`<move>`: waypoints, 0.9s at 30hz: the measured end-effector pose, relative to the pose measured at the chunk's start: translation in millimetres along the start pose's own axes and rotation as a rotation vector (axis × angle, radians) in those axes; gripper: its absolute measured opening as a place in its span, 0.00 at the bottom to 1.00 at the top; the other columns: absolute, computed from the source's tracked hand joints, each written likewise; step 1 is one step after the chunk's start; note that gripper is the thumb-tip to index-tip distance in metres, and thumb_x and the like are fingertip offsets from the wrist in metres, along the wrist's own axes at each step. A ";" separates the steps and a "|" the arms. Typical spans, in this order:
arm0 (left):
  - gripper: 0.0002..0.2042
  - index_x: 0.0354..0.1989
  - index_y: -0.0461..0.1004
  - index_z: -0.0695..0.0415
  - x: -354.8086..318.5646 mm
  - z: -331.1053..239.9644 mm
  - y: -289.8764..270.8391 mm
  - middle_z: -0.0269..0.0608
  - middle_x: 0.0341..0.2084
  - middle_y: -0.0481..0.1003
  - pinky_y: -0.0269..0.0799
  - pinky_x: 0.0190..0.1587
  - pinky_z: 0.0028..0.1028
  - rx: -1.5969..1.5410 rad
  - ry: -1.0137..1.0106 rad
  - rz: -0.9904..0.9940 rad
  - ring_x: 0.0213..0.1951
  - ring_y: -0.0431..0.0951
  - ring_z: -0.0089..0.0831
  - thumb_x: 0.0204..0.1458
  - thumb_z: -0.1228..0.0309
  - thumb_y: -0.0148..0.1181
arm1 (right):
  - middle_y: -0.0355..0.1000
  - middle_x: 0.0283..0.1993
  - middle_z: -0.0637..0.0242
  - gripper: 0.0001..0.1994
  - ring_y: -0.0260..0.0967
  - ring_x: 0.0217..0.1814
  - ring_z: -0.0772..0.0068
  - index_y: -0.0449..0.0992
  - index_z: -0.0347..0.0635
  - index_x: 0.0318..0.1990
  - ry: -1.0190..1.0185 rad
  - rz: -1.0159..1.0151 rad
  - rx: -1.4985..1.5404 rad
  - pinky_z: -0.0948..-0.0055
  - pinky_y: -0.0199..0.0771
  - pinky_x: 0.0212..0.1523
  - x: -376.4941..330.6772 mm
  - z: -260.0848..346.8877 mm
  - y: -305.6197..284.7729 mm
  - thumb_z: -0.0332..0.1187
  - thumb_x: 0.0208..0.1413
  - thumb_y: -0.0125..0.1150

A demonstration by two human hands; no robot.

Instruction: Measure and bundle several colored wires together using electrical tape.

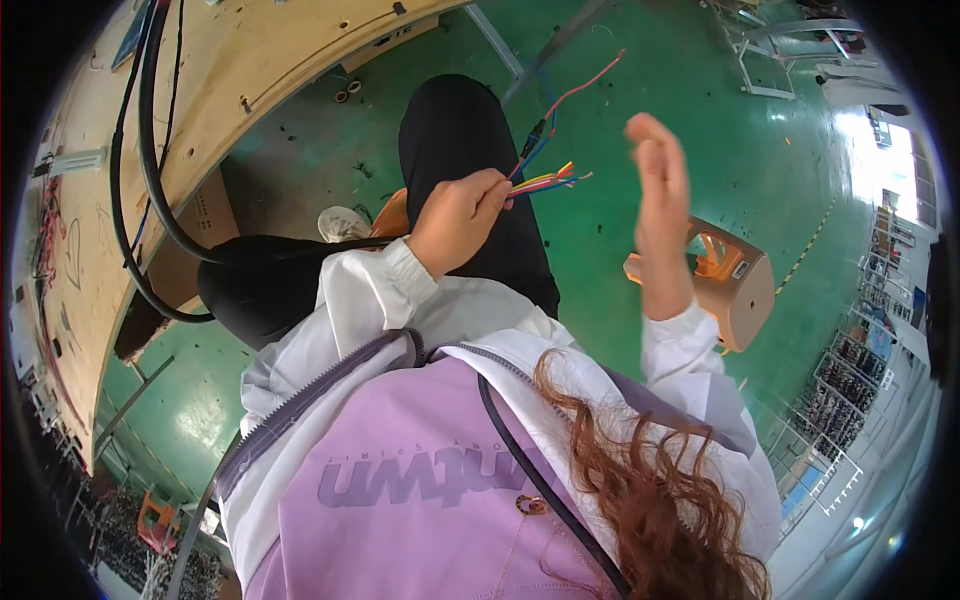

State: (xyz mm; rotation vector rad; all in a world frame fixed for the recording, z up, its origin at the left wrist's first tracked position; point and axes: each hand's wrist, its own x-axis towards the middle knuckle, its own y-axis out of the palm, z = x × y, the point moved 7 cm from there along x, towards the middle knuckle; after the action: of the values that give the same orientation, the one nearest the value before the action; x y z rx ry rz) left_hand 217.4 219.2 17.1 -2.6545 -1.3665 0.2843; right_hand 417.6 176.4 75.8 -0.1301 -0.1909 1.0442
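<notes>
My left hand point(455, 222) is closed around a bundle of thin coloured wires point(548, 184), over my black-trousered leg. Yellow, red and blue strands fan out to the right past the fingertips, their ends loose. From the same grip rises a red and blue wire pair with a small black sleeve point(535, 136); the red strand bends away up and to the right. A thick black cable point(290, 252) reaches the left wrist from the left. My right hand point(660, 205) is raised apart from the wires, fingers stretched upward and slightly blurred, holding nothing visible.
A wooden board table point(215, 120) curves along the left, with black cables point(150, 150) hanging over its edge. An orange plastic stool point(740, 290) stands on the green floor point(590, 290) beside my right forearm. Metal racks point(840, 390) line the far right.
</notes>
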 end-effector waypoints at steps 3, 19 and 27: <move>0.08 0.28 0.70 0.63 -1.4 3.0 2.5 0.47 0.20 0.73 0.66 0.25 0.31 0.078 0.016 0.068 0.23 0.74 0.43 0.53 0.71 0.49 | 0.66 0.48 0.64 0.14 0.59 0.56 0.61 0.71 0.39 0.42 -0.789 0.524 -0.756 0.64 0.57 0.56 -6.7 76.3 47.2 0.32 0.47 0.58; 0.10 0.29 0.69 0.64 -7.8 5.3 -5.5 0.42 0.24 0.72 0.64 0.31 0.24 -0.072 0.114 0.326 0.25 0.68 0.26 0.57 0.71 0.45 | 0.61 0.30 0.56 0.13 0.61 0.33 0.53 0.63 0.37 0.30 -0.325 1.518 -0.794 0.61 0.62 0.35 -36.1 6.7 110.2 0.38 0.60 0.41; 0.06 0.28 0.72 0.60 -70.4 12.6 2.2 0.37 0.23 0.70 0.65 0.29 0.28 -0.406 -0.148 0.068 0.24 0.69 0.28 0.52 0.74 0.48 | 0.59 0.25 0.57 0.15 0.56 0.26 0.57 0.60 0.34 0.28 0.022 1.390 -0.579 0.62 0.58 0.30 -34.9 13.2 96.7 0.38 0.60 0.40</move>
State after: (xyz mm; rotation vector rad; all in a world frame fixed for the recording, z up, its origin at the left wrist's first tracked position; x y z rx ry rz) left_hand 176.1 161.0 11.6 -3.0690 -1.5193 0.2358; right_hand 316.0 194.4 66.3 -0.8865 -0.3970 2.3423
